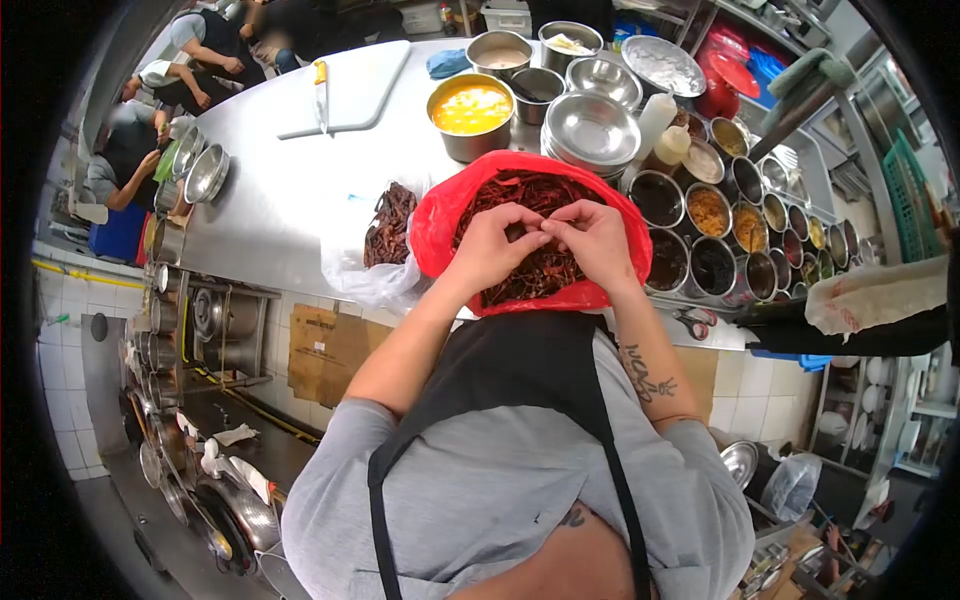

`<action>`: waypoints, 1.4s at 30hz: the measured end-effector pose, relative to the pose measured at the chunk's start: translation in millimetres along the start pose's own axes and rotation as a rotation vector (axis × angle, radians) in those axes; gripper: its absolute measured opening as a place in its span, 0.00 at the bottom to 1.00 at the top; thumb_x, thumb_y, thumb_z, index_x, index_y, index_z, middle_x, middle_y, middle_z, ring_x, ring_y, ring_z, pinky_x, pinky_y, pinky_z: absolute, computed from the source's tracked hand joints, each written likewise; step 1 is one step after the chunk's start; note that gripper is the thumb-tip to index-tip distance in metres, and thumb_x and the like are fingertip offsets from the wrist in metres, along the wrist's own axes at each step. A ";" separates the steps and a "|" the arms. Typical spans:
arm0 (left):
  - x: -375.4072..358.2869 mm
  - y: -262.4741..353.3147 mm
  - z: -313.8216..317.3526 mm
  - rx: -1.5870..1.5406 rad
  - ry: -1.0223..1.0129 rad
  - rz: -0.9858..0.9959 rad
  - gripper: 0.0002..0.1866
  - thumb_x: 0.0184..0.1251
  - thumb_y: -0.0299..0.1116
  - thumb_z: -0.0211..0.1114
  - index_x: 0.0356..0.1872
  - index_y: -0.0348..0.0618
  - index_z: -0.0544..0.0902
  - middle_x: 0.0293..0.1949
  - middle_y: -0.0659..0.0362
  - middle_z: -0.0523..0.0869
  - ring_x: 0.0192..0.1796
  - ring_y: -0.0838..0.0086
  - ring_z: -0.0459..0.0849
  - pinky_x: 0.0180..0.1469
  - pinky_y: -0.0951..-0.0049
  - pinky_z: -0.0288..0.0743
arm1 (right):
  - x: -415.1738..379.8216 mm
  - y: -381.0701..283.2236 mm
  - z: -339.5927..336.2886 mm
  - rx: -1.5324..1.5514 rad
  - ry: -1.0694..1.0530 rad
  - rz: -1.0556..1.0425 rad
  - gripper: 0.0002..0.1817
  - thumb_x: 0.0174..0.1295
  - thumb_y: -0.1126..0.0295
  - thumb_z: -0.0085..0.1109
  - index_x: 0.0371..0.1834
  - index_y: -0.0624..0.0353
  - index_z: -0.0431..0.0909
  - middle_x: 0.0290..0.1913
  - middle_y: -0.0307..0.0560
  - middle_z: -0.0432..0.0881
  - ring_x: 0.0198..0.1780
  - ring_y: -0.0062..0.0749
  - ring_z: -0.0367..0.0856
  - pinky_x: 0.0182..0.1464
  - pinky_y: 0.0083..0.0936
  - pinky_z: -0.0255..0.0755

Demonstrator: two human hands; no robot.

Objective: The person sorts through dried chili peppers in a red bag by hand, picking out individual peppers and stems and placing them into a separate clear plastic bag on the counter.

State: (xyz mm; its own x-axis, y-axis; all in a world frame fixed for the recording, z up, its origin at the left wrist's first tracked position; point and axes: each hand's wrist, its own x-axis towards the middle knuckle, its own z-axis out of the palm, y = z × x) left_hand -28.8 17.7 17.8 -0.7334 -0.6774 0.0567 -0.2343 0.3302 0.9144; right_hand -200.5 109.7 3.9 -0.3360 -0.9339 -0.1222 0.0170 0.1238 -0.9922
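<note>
My left hand (497,243) and my right hand (594,246) meet fingertip to fingertip over an open red plastic bag (434,232). Both are closed in a pinch; whatever lies between the fingertips is too small or hidden to make out. Dried red chillies (535,188) fill the red bag below the hands. To the left of it, a clear-white plastic bag (345,262) lies open with darker dried chillies (391,225) in it.
Behind the red bag stand a pot of yellow liquid (471,118) and stacked steel bowls (592,128). A knife (321,97) lies on a white cutting board (372,90). Sauce containers (711,263) crowd the right, near scissors (697,321). Co-workers (205,50) are at the far left.
</note>
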 end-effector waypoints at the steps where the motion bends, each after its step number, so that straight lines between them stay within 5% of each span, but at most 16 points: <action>1: 0.4 3.0 0.3 0.027 0.010 0.018 0.14 0.61 0.32 0.75 0.44 0.36 0.86 0.40 0.55 0.89 0.44 0.73 0.86 0.50 0.71 0.78 | 0.1 -1.7 0.7 -0.005 0.019 -0.002 0.06 0.60 0.73 0.71 0.35 0.65 0.86 0.36 0.43 0.87 0.38 0.23 0.83 0.43 0.24 0.75; 5: 0.9 10.9 4.1 0.122 0.069 0.124 0.12 0.60 0.30 0.74 0.42 0.36 0.87 0.40 0.52 0.88 0.43 0.65 0.88 0.49 0.69 0.79 | -0.7 -6.7 6.9 -0.226 0.112 -0.309 0.06 0.57 0.74 0.71 0.34 0.66 0.85 0.37 0.45 0.86 0.39 0.28 0.83 0.44 0.25 0.75; 8: 0.3 9.7 6.0 0.155 0.081 0.183 0.11 0.59 0.29 0.72 0.42 0.36 0.86 0.37 0.49 0.87 0.41 0.60 0.88 0.46 0.66 0.79 | -1.1 -7.6 4.4 -0.256 0.077 -0.310 0.06 0.56 0.74 0.71 0.33 0.66 0.85 0.36 0.46 0.85 0.41 0.31 0.83 0.44 0.25 0.75; 16: -2.4 9.3 -1.8 0.146 -0.080 0.336 0.10 0.59 0.26 0.72 0.41 0.36 0.86 0.37 0.49 0.86 0.40 0.57 0.86 0.44 0.63 0.79 | -4.2 -1.2 -9.1 -0.035 -0.175 -0.159 0.04 0.64 0.73 0.65 0.34 0.62 0.83 0.33 0.35 0.85 0.38 0.18 0.79 0.43 0.23 0.76; 19: 0.8 10.5 -6.0 0.181 -0.111 0.465 0.09 0.60 0.26 0.71 0.40 0.37 0.86 0.37 0.49 0.86 0.42 0.54 0.86 0.46 0.63 0.79 | -1.2 9.1 -18.6 0.003 -0.276 -0.228 0.09 0.70 0.64 0.65 0.35 0.57 0.82 0.32 0.28 0.80 0.35 0.15 0.75 0.40 0.17 0.72; 22: -3.6 22.9 -14.0 0.099 -0.166 0.296 0.09 0.65 0.29 0.69 0.43 0.37 0.86 0.38 0.51 0.88 0.44 0.61 0.88 0.48 0.65 0.79 | -11.9 -10.3 -25.5 0.161 -0.338 -0.053 0.05 0.71 0.70 0.60 0.38 0.59 0.82 0.30 0.31 0.79 0.32 0.15 0.74 0.36 0.17 0.71; 24: -2.7 30.4 -14.9 -0.020 -0.126 0.121 0.10 0.68 0.32 0.68 0.46 0.37 0.87 0.39 0.54 0.90 0.45 0.71 0.87 0.51 0.69 0.79 | -41.4 -68.6 -23.8 -0.004 -0.148 -0.202 0.03 0.69 0.75 0.60 0.39 0.61 0.82 0.27 0.35 0.79 0.33 0.18 0.79 0.38 0.20 0.75; 26: 4.3 20.8 -13.9 -0.138 -0.119 0.096 0.12 0.72 0.33 0.66 0.48 0.36 0.87 0.39 0.58 0.90 0.44 0.78 0.86 0.51 0.73 0.78 | -78.4 -121.7 -26.6 -0.032 0.142 -0.646 0.03 0.64 0.80 0.62 0.40 0.63 0.82 0.30 0.41 0.83 0.37 0.26 0.85 0.39 0.24 0.80; 28: 8.6 7.3 -8.0 -0.251 -0.132 0.076 0.12 0.72 0.33 0.66 0.49 0.35 0.86 0.38 0.58 0.90 0.44 0.79 0.86 0.51 0.74 0.78 | -114.7 -180.6 -48.9 -0.468 0.569 -1.319 0.07 0.59 0.83 0.64 0.40 0.64 0.82 0.34 0.48 0.85 0.39 0.35 0.88 0.41 0.27 0.83; 30: 6.6 5.9 -0.5 -0.268 -0.146 0.069 0.12 0.73 0.33 0.66 0.50 0.35 0.86 0.39 0.59 0.90 0.44 0.79 0.85 0.51 0.75 0.78 | -148.3 -235.3 -62.4 -0.454 0.709 -1.663 0.03 0.62 0.82 0.58 0.38 0.68 0.78 0.33 0.55 0.83 0.31 0.42 0.87 0.33 0.31 0.84; 32: 7.7 13.5 0.9 -0.270 -0.147 0.064 0.12 0.73 0.33 0.66 0.50 0.35 0.86 0.39 0.59 0.90 0.44 0.79 0.85 0.52 0.75 0.78 | -155.6 -292.0 -59.9 -0.550 0.974 -1.983 0.04 0.68 0.76 0.54 0.38 0.67 0.74 0.29 0.51 0.80 0.24 0.39 0.82 0.25 0.31 0.79; 35: 7.8 15.5 -0.5 -0.299 -0.150 0.096 0.13 0.73 0.34 0.66 0.50 0.35 0.86 0.39 0.59 0.90 0.44 0.79 0.85 0.52 0.75 0.78 | -229.7 -306.3 -91.4 -0.230 0.983 -2.432 0.03 0.64 0.73 0.59 0.33 0.59 0.79 0.30 0.44 0.82 0.25 0.29 0.81 0.23 0.25 0.73; 37: 6.9 12.7 -0.9 -0.289 -0.125 0.083 0.13 0.74 0.34 0.66 0.49 0.36 0.87 0.39 0.60 0.90 0.43 0.79 0.85 0.51 0.75 0.78 | -269.7 -326.6 -98.8 -0.480 0.806 -2.468 0.08 0.68 0.70 0.57 0.46 0.59 0.74 0.44 0.45 0.78 0.43 0.25 0.74 0.39 0.26 0.70; 39: 2.6 7.3 -1.0 -0.282 -0.099 0.069 0.13 0.74 0.35 0.65 0.49 0.37 0.87 0.38 0.61 0.89 0.42 0.80 0.84 0.50 0.75 0.78 | -301.2 -348.3 -93.2 -1.160 0.503 -2.123 0.27 0.78 0.65 0.50 0.75 0.64 0.60 0.70 0.52 0.70 0.77 0.25 0.60 0.72 0.31 0.68; 42: -0.4 6.5 -2.6 -0.313 -0.085 0.048 0.13 0.74 0.35 0.65 0.49 0.37 0.87 0.38 0.62 0.88 0.43 0.81 0.84 0.49 0.76 0.77 | -325.9 -372.2 -95.6 -0.353 0.529 -2.698 0.14 0.66 0.65 0.60 0.47 0.61 0.70 0.49 0.49 0.80 0.49 0.28 0.72 0.46 0.30 0.72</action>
State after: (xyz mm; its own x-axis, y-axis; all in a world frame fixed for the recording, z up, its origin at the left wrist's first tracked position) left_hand -28.4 18.4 24.8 -0.7929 -0.6039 0.0814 0.0003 0.1332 0.9911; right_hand -187.3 400.1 415.5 0.4565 0.7353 0.5010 -0.4982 -0.2553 0.8286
